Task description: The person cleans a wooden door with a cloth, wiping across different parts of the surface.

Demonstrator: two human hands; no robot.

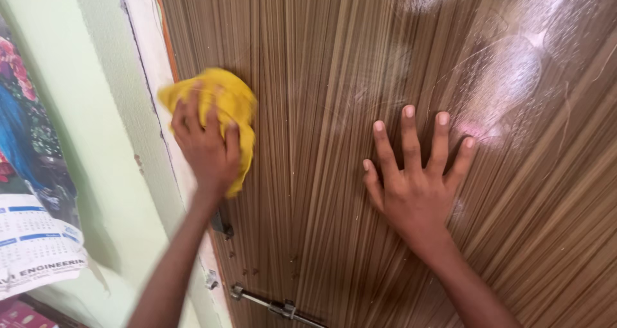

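My left hand [207, 147] presses a yellow cloth [225, 100] against a brown striped door [334, 58], close to the door's left edge. The cloth bunches out above and to the right of the fingers. My right hand [416, 177] lies flat on the door with its fingers spread apart and nothing in it. The glossy door surface shows streaks and light reflections at the upper right.
A pale green wall [96, 109] and a white door frame [144, 58] run along the left. A wall calendar with a colourful picture [29, 193] hangs at the far left. A metal latch bolt [273, 305] sits low on the door, below my left forearm.
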